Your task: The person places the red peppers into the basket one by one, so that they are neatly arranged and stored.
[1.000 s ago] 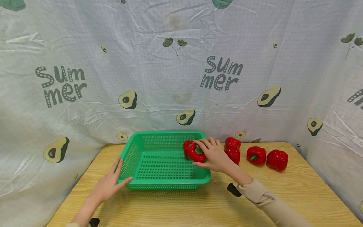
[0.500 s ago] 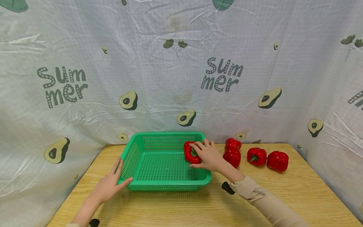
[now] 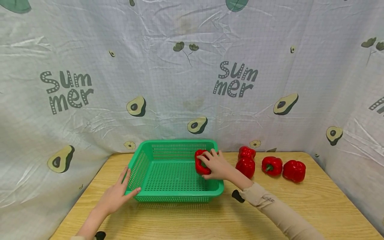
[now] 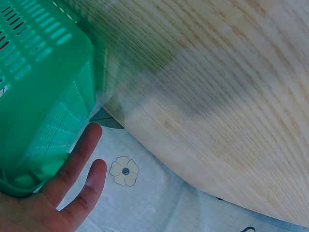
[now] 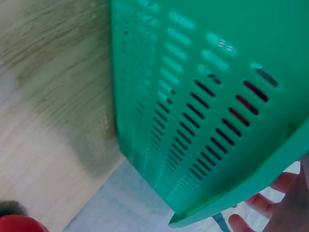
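Observation:
A green slotted basket (image 3: 177, 142) stands on the wooden table (image 3: 315, 200). My right hand (image 3: 211, 164) reaches over its right wall and grips a red bell pepper (image 3: 199, 165) low in the far right corner. My left hand (image 3: 124, 186) rests with straight fingers against the front left corner, thumb on the rim. In the left wrist view the fingers (image 4: 79, 157) lie along the basket (image 4: 43, 87) wall. The right wrist view shows the basket's (image 5: 203, 96) outer wall with red showing through the slots, and fingertips (image 5: 270, 193) past its rim.
Several more red peppers lie on the table right of the basket: two close to it (image 3: 246, 166) (image 3: 246, 152), two further right (image 3: 271, 165) (image 3: 294, 170). A printed cloth backdrop (image 3: 192, 83) closes off the back and both sides.
My right hand has carried the pepper a little left and lower into the basket's far right corner. The left hand and the basket have stayed put.

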The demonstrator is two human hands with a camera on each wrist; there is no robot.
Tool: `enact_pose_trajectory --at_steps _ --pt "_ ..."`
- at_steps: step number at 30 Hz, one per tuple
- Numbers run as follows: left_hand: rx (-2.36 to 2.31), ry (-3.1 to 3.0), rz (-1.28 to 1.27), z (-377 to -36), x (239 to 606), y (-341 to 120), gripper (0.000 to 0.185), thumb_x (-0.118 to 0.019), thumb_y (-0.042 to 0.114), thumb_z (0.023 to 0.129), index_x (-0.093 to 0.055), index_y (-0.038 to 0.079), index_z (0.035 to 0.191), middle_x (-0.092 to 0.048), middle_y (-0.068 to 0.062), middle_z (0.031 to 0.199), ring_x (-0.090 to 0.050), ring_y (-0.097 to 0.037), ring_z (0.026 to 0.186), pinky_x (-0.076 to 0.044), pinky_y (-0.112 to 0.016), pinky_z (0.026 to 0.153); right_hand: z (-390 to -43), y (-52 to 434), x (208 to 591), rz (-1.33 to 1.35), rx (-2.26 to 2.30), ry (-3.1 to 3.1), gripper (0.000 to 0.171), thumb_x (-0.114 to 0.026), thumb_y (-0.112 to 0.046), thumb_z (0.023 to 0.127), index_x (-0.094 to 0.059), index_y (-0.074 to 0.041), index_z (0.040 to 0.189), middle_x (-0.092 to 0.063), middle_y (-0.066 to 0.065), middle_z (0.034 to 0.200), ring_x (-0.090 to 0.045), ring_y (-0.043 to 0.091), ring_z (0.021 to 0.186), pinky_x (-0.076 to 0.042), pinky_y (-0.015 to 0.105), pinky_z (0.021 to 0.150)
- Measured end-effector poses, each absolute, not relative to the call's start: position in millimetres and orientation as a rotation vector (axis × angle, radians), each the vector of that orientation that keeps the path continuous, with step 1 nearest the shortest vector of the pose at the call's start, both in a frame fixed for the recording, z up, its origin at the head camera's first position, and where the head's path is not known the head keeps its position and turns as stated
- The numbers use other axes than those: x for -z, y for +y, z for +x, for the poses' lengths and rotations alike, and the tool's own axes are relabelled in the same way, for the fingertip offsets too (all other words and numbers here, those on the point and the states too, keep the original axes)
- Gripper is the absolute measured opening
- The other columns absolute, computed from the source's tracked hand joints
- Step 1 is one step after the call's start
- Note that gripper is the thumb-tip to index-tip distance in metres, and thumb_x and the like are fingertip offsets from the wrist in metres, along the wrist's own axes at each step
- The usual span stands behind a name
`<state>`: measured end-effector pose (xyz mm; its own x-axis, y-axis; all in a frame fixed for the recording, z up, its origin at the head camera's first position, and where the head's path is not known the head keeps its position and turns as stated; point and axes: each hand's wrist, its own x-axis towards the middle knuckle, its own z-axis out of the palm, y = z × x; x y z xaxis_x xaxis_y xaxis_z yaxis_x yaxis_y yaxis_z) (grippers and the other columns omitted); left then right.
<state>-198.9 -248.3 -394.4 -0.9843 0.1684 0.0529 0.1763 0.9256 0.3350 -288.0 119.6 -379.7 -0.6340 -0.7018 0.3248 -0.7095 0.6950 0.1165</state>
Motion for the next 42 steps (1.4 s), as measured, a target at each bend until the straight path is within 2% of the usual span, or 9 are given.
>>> enact_pose_trajectory --at_steps 12,22,29,33,37,42 --pt "0.55 -3.052 -0.277 -198.3 396.0 -248.1 0.087 -0.048 0.048 0.087 -0.005 -0.002 0.142 0.003 -0.019 0.15 -0.047 -0.009 0.048 -0.033 -0.025 0.042 -293.7 115.1 383.9 1.158 0.002 -2.74 0.065 -0.067 -0.043 0.075 -0.043 -0.015 0.129 -0.048 0.009 0.124 -0.037 0.028 0.112 -0.03 0.057 0.088" --pt "0.568 -3.053 -0.283 -197.1 396.4 -248.4 0.086 -0.047 0.048 0.087 -0.004 -0.002 0.143 0.003 -0.02 0.15 -0.043 -0.008 0.043 -0.031 -0.025 0.04 -294.9 109.6 386.2 1.168 0.076 -2.838 0.063 -0.071 -0.036 0.072 -0.044 -0.021 0.127 -0.048 0.001 0.129 -0.038 0.024 0.119 -0.024 0.06 0.093" --pt "0.54 -3.038 -0.275 -199.2 397.7 -248.7 0.085 -0.046 0.049 0.087 -0.006 -0.002 0.143 0.001 -0.019 0.15 -0.04 -0.008 0.04 -0.03 -0.024 0.038 -296.7 108.1 384.0 1.151 0.105 -2.877 0.062 -0.072 -0.034 0.072 -0.043 -0.022 0.126 -0.045 0.001 0.129 -0.039 0.023 0.118 -0.023 0.058 0.093" --pt "0.547 -3.042 -0.283 -199.9 398.6 -248.6 0.085 -0.046 0.049 0.088 -0.005 -0.002 0.142 0.001 -0.02 0.15 -0.04 -0.008 0.04 -0.031 -0.025 0.039 -294.6 107.9 382.8 1.137 0.069 -2.906 0.061 -0.073 -0.032 0.071 -0.045 -0.021 0.125 -0.042 0.005 0.128 -0.038 0.025 0.119 -0.023 0.058 0.094" --pt "0.564 -3.048 -0.28 -199.9 398.6 -249.0 0.085 -0.046 0.049 0.088 -0.005 -0.002 0.143 0.002 -0.019 0.15 -0.042 -0.008 0.042 -0.031 -0.025 0.039 -291.7 108.5 380.3 1.122 0.054 -2.939 0.062 -0.069 -0.034 0.075 -0.043 -0.023 0.13 -0.04 0.011 0.13 -0.035 0.028 0.121 -0.021 0.059 0.095" --pt "0.564 -3.047 -0.281 -199.5 398.0 -249.6 0.085 -0.046 0.048 0.088 -0.005 -0.003 0.142 0.002 -0.02 0.15 -0.043 -0.008 0.043 -0.031 -0.025 0.04 -288.0 111.8 375.3 1.075 0.052 -2.987 0.062 -0.06 -0.042 0.082 -0.036 -0.029 0.137 -0.042 0.012 0.13 -0.036 0.029 0.118 -0.021 0.059 0.095"
